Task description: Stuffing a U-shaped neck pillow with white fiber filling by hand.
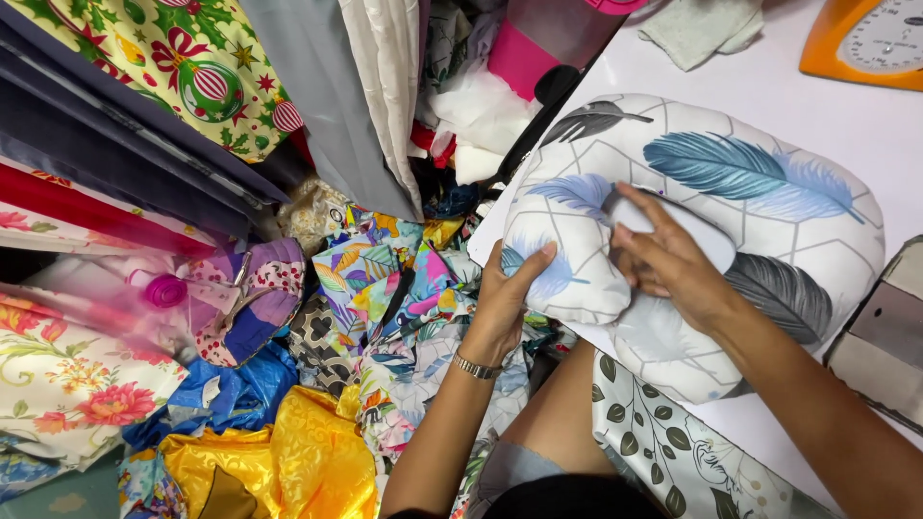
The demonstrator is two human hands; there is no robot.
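Observation:
A U-shaped neck pillow point(769, 202), white with blue and grey feather prints, lies on a white table point(846, 115). My left hand point(510, 288) grips the rounded end of one arm of the pillow, thumb on top. My right hand point(668, 259) presses into the pillow's inner curve, fingers curled against the fabric beside the left hand. A metal watch band point(476, 366) sits on my left wrist.
A heap of colourful fabric scraps point(385, 298) fills the floor at left, with yellow satin point(288, 452) and blue cloth. Fabric bolts point(144, 125) lean at upper left. An orange scale point(865, 38) stands at the table's far corner. Leaf-print cloth point(673, 452) lies near my knee.

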